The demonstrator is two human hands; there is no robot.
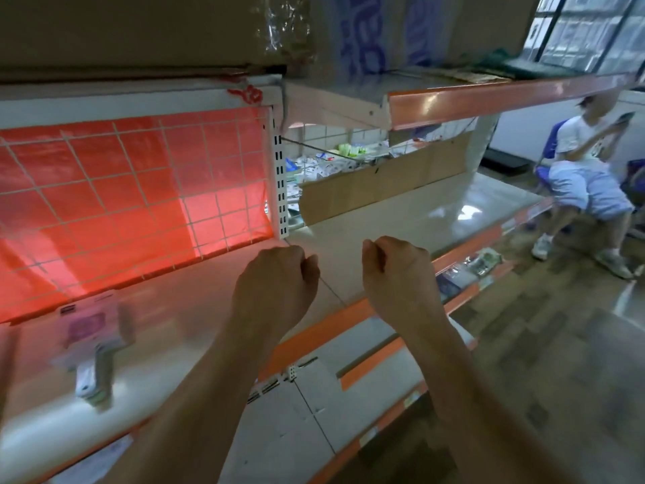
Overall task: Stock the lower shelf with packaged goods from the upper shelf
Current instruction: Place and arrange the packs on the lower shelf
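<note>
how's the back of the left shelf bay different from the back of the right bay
The left bay's back is a white wire grid with glowing red-orange plastic sheet behind it; the right bay's back is a brown cardboard panel. The grid and sheet span the left bay's back, while the cardboard is lower, so small packaged goods show above its edge. A blurred pink package lies on the left bay; the right bay's surface looks bare. Both share one pale shelf level with an orange front edge.

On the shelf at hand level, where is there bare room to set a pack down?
Bare shelf surface runs right of the white upright, in front of the cardboard sheet. Left of both curled hands (left, right), it is bare up to the blurred pink packs.
</note>
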